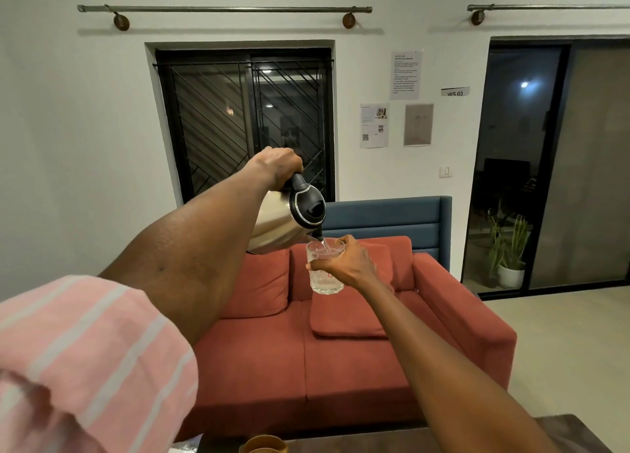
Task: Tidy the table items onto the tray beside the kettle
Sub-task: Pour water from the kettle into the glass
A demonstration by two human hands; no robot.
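My left hand (pixel 278 164) grips the black handle of a steel kettle (pixel 276 222), which is tilted with its spout down to the right. Water runs from the spout into a clear glass tumbler (pixel 324 280). My right hand (pixel 347 261) wraps around the tumbler from the right and holds it upright just under the spout. Both are held up in the air in front of me, above the sofa. The tray is not in view.
A red sofa (pixel 341 350) with cushions stands ahead, a blue seat back (pixel 385 215) behind it. The dark table edge (pixel 572 432) shows at the bottom, with a brown cup rim (pixel 262 444) and a plastic packet (pixel 187 446). A potted plant (pixel 509 258) stands by the glass door.
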